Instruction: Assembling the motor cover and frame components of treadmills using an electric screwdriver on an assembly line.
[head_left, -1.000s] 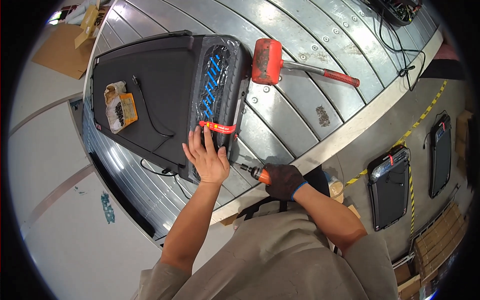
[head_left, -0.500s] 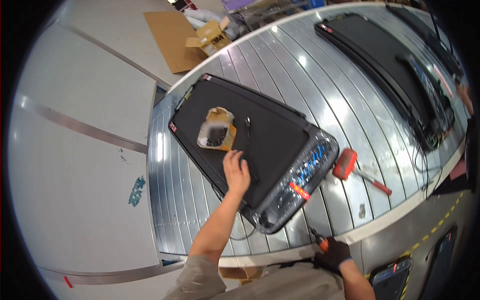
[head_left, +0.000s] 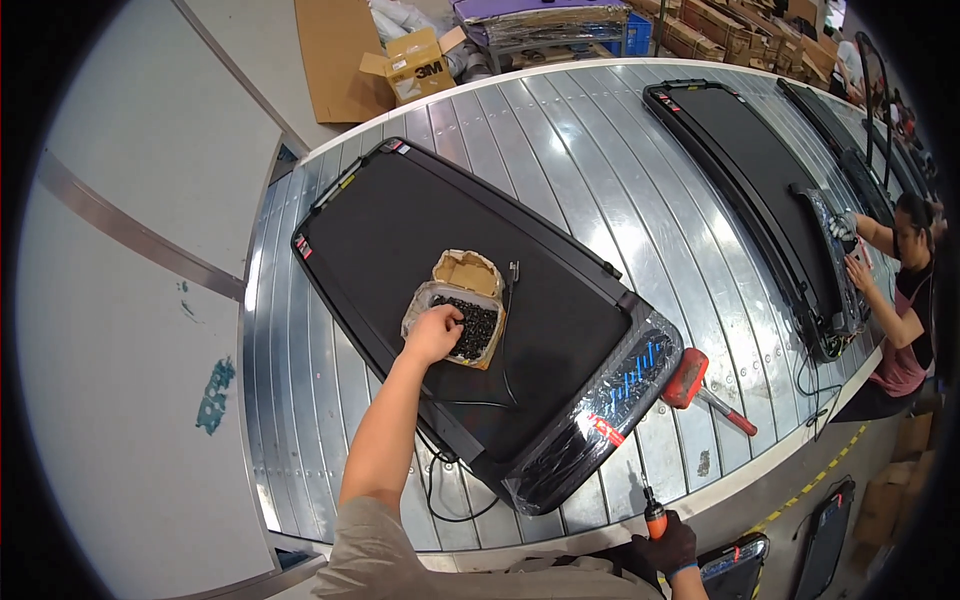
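Observation:
My bare left hand [head_left: 435, 334] dips into an open small carton [head_left: 488, 359] full of small black screws [head_left: 476, 330]. Its fingers are pinched together at the screws, and what is between them is hidden. The carton rests on the dark belt of a flat treadmill [head_left: 400, 220], whose wrapped front panel [head_left: 600, 420] shows blue marks and a red sticker. My gloved right hand [head_left: 672, 545], at the conveyor's near edge, is wrapped around an orange-and-black screwdriver [head_left: 655, 519], its shaft pointing away from me.
A red-headed mallet [head_left: 687, 378] lies right of the panel on the metal slat conveyor [head_left: 590, 200]. A thin cable with a metal end [head_left: 514, 270] lies beside the carton. Farther right, a co-worker [head_left: 910, 290] handles another treadmill [head_left: 745, 170]. An open cardboard box [head_left: 418, 68] stands beyond the conveyor.
My left hand has moved from beside the carton into it, and its fingers have closed. The view has shifted, bringing the co-worker into sight. My right hand still grips the screwdriver.

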